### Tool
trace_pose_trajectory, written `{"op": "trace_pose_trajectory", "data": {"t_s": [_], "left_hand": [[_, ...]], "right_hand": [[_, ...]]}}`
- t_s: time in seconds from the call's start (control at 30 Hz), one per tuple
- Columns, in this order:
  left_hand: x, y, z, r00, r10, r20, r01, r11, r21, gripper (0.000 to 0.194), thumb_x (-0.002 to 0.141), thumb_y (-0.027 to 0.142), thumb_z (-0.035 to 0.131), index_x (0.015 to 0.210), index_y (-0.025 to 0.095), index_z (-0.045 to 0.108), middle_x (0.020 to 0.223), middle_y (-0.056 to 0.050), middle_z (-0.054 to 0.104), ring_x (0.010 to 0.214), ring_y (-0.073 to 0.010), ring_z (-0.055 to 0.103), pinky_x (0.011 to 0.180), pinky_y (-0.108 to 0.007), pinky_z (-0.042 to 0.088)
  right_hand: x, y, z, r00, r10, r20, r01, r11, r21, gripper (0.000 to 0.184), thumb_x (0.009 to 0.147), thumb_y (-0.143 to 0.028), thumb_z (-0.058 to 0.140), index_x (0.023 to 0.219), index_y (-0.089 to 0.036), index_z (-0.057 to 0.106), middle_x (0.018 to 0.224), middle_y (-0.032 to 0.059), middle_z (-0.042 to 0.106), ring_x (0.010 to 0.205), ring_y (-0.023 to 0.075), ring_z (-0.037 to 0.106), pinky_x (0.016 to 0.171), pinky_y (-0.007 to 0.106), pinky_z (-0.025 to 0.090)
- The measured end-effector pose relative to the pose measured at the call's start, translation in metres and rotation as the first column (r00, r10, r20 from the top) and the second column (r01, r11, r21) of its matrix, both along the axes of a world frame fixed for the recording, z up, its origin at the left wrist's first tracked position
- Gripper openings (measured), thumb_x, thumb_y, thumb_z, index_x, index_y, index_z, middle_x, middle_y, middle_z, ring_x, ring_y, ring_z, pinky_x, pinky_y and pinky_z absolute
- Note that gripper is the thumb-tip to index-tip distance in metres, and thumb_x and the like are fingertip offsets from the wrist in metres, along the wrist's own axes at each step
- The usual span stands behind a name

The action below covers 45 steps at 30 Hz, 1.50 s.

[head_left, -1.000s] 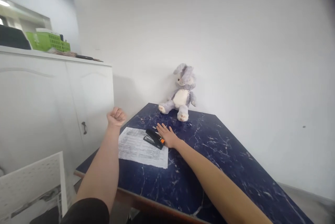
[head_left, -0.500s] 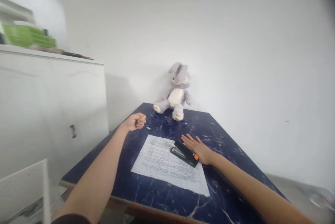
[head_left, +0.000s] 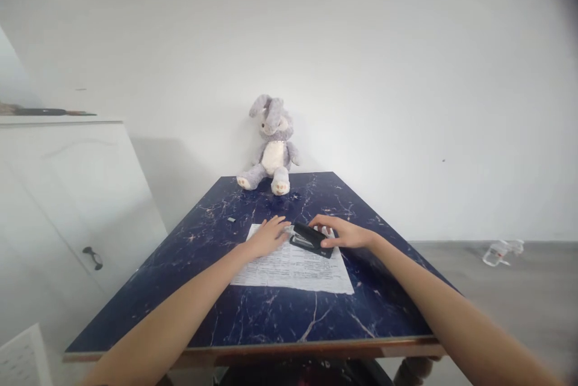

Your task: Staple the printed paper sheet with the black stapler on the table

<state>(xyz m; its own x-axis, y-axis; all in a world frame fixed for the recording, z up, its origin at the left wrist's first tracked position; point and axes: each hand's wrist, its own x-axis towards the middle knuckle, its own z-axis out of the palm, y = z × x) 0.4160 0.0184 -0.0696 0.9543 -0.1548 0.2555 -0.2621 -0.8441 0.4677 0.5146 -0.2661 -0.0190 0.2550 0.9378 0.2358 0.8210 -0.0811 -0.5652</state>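
Observation:
A black stapler [head_left: 311, 236] lies on a printed sheet of paper [head_left: 293, 274]. My right hand [head_left: 341, 232] is curled round the stapler's rear end, thumb on the near side and fingers on the far side. Flat on the upper left part of the sheet rests my left hand [head_left: 268, 236], its fingers stretched toward the stapler's front. On the tabletop beyond the left hand is a small greyish block [head_left: 232, 220], too small to name.
A grey plush rabbit [head_left: 273, 151] sits at the far end of the dark blue marbled table [head_left: 189, 253], against the wall. To the left stands a white cabinet [head_left: 76, 205] with brushes [head_left: 49, 112] on top. Clear plastic packaging [head_left: 497, 252] lies on the floor at right.
My left hand has gone from a fist beside the sheet to lying open on it. My right hand has turned from flat beside the stapler to gripping it. The view has swung right.

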Motion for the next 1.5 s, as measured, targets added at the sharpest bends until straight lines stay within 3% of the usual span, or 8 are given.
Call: {"op": "trace_pose_trajectory", "data": {"t_s": [0.2, 0.47, 0.73, 0.9, 1.13, 1.23, 1.37, 1.5], "left_hand": [[-0.007, -0.014, -0.003, 0.984, 0.116, -0.133, -0.095, 0.983, 0.155, 0.052, 0.102, 0.048, 0.039, 0.149, 0.028, 0.045, 0.165, -0.012, 0.027, 0.153, -0.0418, 0.013, 0.115, -0.072, 0.006], [0.0, -0.008, -0.004, 0.986, 0.111, 0.127, -0.096, 0.988, -0.124, 0.046, 0.102, 0.041, 0.041, 0.139, 0.017, 0.055, 0.152, -0.015, 0.048, 0.146, -0.0302, 0.037, 0.122, -0.051, 0.019], [0.01, 0.009, 0.0, 0.99, 0.133, -0.045, -0.111, 0.549, -0.828, 0.062, 0.098, 0.064, 0.035, 0.107, 0.014, 0.072, 0.124, -0.018, 0.07, 0.118, -0.0296, 0.064, 0.105, -0.045, 0.046], [0.013, 0.008, -0.004, 0.988, 0.142, -0.063, -0.128, 0.52, -0.845, 0.065, 0.094, 0.069, 0.041, 0.098, 0.014, 0.074, 0.115, -0.018, 0.073, 0.11, -0.0298, 0.068, 0.105, -0.045, 0.046], [0.008, 0.001, 0.004, 0.991, 0.133, -0.007, -0.083, 0.575, -0.814, 0.048, 0.096, 0.056, 0.051, 0.097, 0.015, 0.075, 0.114, -0.016, 0.073, 0.113, -0.0291, 0.066, 0.108, -0.045, 0.044], [0.006, 0.0, 0.008, 0.996, 0.077, -0.05, -0.078, 0.422, -0.903, 0.038, 0.098, 0.046, 0.053, 0.102, 0.014, 0.073, 0.121, -0.016, 0.07, 0.117, -0.0276, 0.065, 0.108, -0.043, 0.045], [0.004, -0.004, 0.012, 0.975, -0.068, -0.213, -0.199, 0.17, -0.965, 0.033, 0.099, 0.041, 0.055, 0.1, 0.01, 0.068, 0.114, -0.019, 0.071, 0.106, -0.0263, 0.071, 0.103, -0.042, 0.051], [0.001, -0.01, 0.013, 0.958, -0.131, -0.256, -0.229, 0.191, -0.955, 0.027, 0.096, 0.035, 0.063, 0.106, 0.01, 0.065, 0.1, -0.017, 0.073, 0.087, -0.0236, 0.075, 0.09, -0.04, 0.058]], "right_hand": [[-0.008, 0.004, -0.001, 0.996, -0.034, 0.078, 0.036, 0.999, -0.022, 0.032, 0.084, -0.039, 0.066, 0.103, -0.014, 0.07, 0.086, 0.0036, 0.067, 0.073, 0.0165, 0.056, 0.068, 0.027, 0.043], [0.011, -0.016, 0.003, 0.93, 0.09, -0.357, -0.098, 0.995, -0.005, 0.055, 0.09, -0.049, 0.062, 0.134, -0.016, 0.063, 0.127, 0.0113, 0.066, 0.105, 0.0236, 0.062, 0.087, 0.035, 0.05], [0.032, -0.02, -0.017, 0.863, 0.083, -0.499, -0.097, 0.995, -0.002, 0.06, 0.087, -0.046, 0.072, 0.139, -0.018, 0.06, 0.132, 0.0136, 0.065, 0.113, 0.0255, 0.063, 0.098, 0.042, 0.048], [0.027, -0.019, -0.017, 0.892, 0.103, -0.439, -0.107, 0.994, 0.016, 0.057, 0.092, -0.051, 0.065, 0.14, -0.02, 0.058, 0.135, 0.0128, 0.063, 0.12, 0.0276, 0.06, 0.102, 0.043, 0.047], [0.003, 0.005, -0.012, 0.999, 0.043, 0.013, -0.043, 0.999, 0.009, 0.055, 0.085, -0.045, 0.073, 0.133, -0.02, 0.063, 0.114, 0.008, 0.073, 0.092, 0.0221, 0.068, 0.078, 0.031, 0.053], [0.0, 0.01, -0.015, 0.99, 0.014, 0.141, -0.026, 0.997, 0.077, 0.044, 0.091, -0.034, 0.066, 0.132, -0.017, 0.062, 0.106, 0.0066, 0.074, 0.081, 0.019, 0.068, 0.073, 0.029, 0.053], [-0.001, 0.013, -0.021, 0.915, -0.111, 0.388, 0.02, 0.973, 0.232, 0.045, 0.096, -0.019, 0.054, 0.141, -0.019, 0.053, 0.128, 0.0114, 0.068, 0.111, 0.0239, 0.066, 0.091, 0.037, 0.054], [-0.01, 0.023, -0.021, 0.669, -0.11, 0.735, -0.063, 0.977, 0.203, 0.048, 0.097, -0.004, 0.044, 0.141, -0.02, 0.054, 0.137, 0.0122, 0.063, 0.129, 0.0257, 0.055, 0.102, 0.047, 0.048]]}}
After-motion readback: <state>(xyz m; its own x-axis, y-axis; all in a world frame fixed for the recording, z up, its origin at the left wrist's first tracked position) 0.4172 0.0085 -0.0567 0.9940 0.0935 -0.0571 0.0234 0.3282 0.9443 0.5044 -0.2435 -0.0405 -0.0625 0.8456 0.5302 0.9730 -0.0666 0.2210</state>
